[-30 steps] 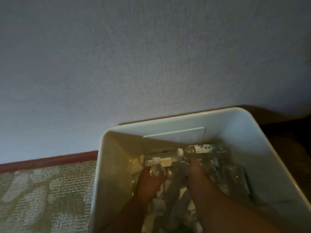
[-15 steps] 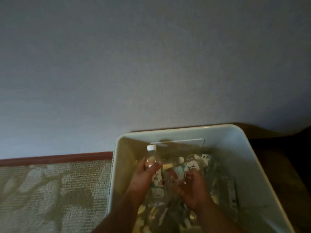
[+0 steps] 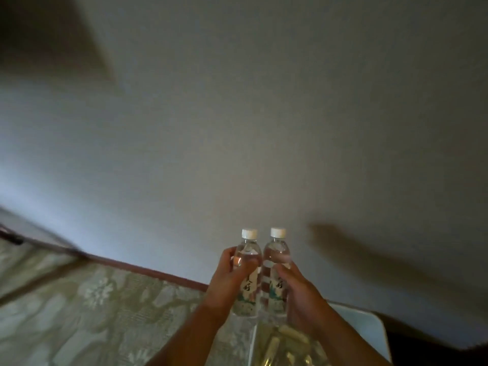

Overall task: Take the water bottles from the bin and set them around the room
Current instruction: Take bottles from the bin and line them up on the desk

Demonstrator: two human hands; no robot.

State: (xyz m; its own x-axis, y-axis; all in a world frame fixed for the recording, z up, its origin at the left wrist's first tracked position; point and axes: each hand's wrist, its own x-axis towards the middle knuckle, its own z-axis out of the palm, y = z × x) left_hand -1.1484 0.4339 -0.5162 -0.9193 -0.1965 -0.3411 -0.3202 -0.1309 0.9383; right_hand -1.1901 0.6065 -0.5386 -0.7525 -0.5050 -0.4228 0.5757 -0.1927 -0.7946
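Two clear water bottles with white caps and printed labels are held upright, side by side, in front of the wall. My left hand (image 3: 229,280) is wrapped around the left bottle (image 3: 248,249). The right bottle (image 3: 276,250) sits in the grip of my right hand (image 3: 301,291). Below them the white bin (image 3: 369,324) shows at the bottom right, with several more bottles (image 3: 285,344) lying blurred inside it. My forearms hide part of the bin.
A plain grey wall (image 3: 264,128) fills most of the view, with a reddish-brown skirting board (image 3: 148,269) at its foot. Patterned beige carpet (image 3: 92,307) covers the floor on the left. Something dark (image 3: 435,339) lies right of the bin.
Both hands have risen out of the bin, each with a bottle, and now hold them upright together. The view has tilted and swung up, so the bin sits lower right.
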